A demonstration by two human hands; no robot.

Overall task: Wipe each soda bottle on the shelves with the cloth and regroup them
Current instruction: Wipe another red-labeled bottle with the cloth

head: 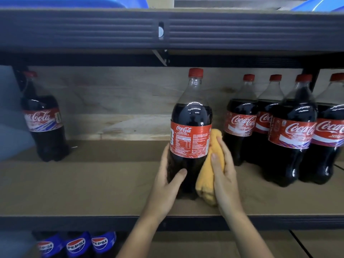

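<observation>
Dim, soft focus, bowed wide-angle edges

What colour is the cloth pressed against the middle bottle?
Orange-yellow; the soft cloth shows best in the head view.

The centre bottle [189, 131] is glossy clear plastic with a shiny red printed label and a smooth red cap [195, 72]. Beside it, the orange cloth [208, 175] looks soft and matt. The shelf board [93, 187] is matt brown fibreboard; the beam [242, 30] in the upper frame is dark ribbed metal.

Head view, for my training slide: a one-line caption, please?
Left hand steadies a Coca-Cola bottle on the shelf while the right hand presses an orange cloth against its side.
</observation>
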